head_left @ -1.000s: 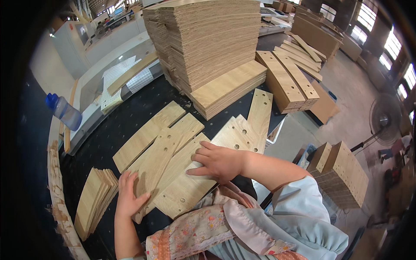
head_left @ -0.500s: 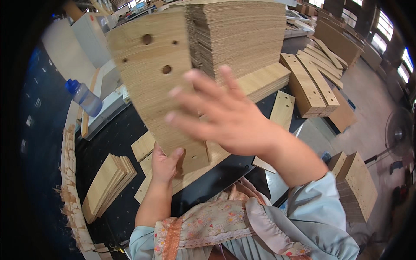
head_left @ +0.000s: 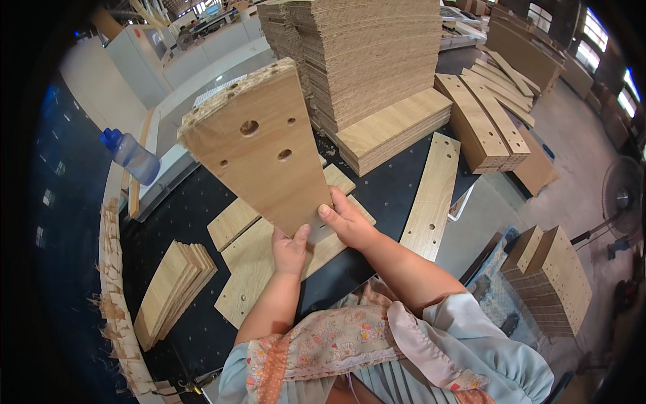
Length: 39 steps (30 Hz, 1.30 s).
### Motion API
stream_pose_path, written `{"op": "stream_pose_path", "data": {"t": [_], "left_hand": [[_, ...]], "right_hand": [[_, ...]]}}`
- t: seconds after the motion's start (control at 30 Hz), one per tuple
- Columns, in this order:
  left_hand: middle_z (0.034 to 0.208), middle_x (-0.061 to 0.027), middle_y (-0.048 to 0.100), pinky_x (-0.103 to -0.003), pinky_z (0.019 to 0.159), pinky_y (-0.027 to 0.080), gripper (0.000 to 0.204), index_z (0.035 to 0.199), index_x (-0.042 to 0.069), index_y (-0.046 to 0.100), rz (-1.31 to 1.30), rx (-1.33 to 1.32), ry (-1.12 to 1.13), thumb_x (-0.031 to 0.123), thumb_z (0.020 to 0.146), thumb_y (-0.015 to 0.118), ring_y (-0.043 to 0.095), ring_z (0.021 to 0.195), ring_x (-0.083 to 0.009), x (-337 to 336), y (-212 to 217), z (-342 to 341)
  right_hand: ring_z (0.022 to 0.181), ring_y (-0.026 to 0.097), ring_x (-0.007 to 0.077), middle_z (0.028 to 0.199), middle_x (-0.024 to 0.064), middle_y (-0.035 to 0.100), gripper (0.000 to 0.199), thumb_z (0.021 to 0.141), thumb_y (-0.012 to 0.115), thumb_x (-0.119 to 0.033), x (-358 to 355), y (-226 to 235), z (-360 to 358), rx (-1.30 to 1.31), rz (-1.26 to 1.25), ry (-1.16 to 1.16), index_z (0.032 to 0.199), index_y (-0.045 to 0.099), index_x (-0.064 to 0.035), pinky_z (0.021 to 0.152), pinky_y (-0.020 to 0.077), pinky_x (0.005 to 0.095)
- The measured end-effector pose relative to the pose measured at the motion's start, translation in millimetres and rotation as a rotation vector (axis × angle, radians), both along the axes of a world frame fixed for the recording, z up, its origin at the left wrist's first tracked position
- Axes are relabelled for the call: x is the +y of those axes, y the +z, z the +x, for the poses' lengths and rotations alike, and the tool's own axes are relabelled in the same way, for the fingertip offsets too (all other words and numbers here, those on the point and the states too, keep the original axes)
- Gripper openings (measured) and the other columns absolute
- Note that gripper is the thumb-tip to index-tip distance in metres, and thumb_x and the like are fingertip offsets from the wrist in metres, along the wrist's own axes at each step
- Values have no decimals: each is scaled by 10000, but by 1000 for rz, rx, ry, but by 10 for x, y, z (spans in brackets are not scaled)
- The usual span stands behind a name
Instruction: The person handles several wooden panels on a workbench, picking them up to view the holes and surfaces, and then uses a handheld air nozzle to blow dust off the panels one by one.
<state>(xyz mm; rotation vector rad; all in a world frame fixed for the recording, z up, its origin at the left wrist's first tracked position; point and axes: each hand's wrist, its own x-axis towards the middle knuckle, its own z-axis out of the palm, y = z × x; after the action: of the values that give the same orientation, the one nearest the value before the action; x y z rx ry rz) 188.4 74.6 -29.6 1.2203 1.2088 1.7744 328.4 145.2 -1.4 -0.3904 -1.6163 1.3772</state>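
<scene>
Black table (head_left: 330, 279) shows betw. flat bds (head_left: 252, 259) and lone bd (head_left: 431, 202), also L, betw. flat bds & fanned pile (head_left: 176, 289). Lone bd lies along R table edge; near edge runs just in front of the body. Big stack (head_left: 383, 60) bounds the far side, w/ low stack (head_left: 397, 128) against its front.

Held bd (head_left: 272, 178) is up off the table, tilted, over flat bds. L hand (head_left: 291, 250) & R hand (head_left: 350, 221) both grip its lower end, thumbs on the near face; other fingers mostly hidden. Face: smooth tan woodgrain, 2 lg + 2 sm round holes; top end rough, chipboard-like, thick; can't tell if 1 pc or several. Big stack: ragged, layered edges.
</scene>
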Motion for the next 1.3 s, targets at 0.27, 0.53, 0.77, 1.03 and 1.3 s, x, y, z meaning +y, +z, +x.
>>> {"op": "stream_pose_path", "data": {"t": [0.27, 0.53, 0.77, 1.03, 1.3], "left_hand": [[1195, -86, 542, -347, 957, 387, 607, 1253, 9, 451, 83, -288, 45, 326, 805, 710, 506, 1100, -199, 100, 347, 67], [1230, -98, 529, -434, 943, 441, 716, 1296, 47, 421, -5, -482, -71, 441, 771, 705, 517, 1122, -267, 27, 580, -139], [1200, -77, 560, -414, 919, 465, 662, 1276, 68, 458, 132, -545, -256, 468, 791, 665, 548, 1085, -244, -75, 543, -102], [1206, -90, 563, -440, 890, 477, 588, 1283, 107, 470, 279, -590, -683, 461, 836, 615, 546, 1094, -245, -56, 491, -123], [1287, -113, 511, -479, 994, 385, 555, 1330, 40, 406, 154, -546, -396, 290, 871, 590, 497, 1168, -307, 17, 963, -96]], "right_hand": [[962, 535, 160, 999, 114, 569, 438, 925, 542, -325, -90, -127, 313, -247, -13, -7, 1197, 480, 12, 851, 426, 300], [897, 602, 260, 971, 139, 625, 280, 840, 629, -95, -117, 65, 770, -291, 354, -158, 1093, 584, 18, 802, 463, 329], [1035, 532, 390, 1197, 256, 486, 706, 825, 632, -144, -547, 432, 491, -387, 567, -236, 1381, 235, 36, 895, 436, 408], [988, 544, 417, 1146, 270, 503, 708, 818, 638, -146, -788, 440, 531, -337, 441, -194, 1378, 239, 20, 841, 458, 431], [1090, 508, 400, 1203, 271, 489, 655, 819, 629, -199, -393, 412, 673, -283, 460, -230, 1360, 316, -1, 915, 429, 423]]}}
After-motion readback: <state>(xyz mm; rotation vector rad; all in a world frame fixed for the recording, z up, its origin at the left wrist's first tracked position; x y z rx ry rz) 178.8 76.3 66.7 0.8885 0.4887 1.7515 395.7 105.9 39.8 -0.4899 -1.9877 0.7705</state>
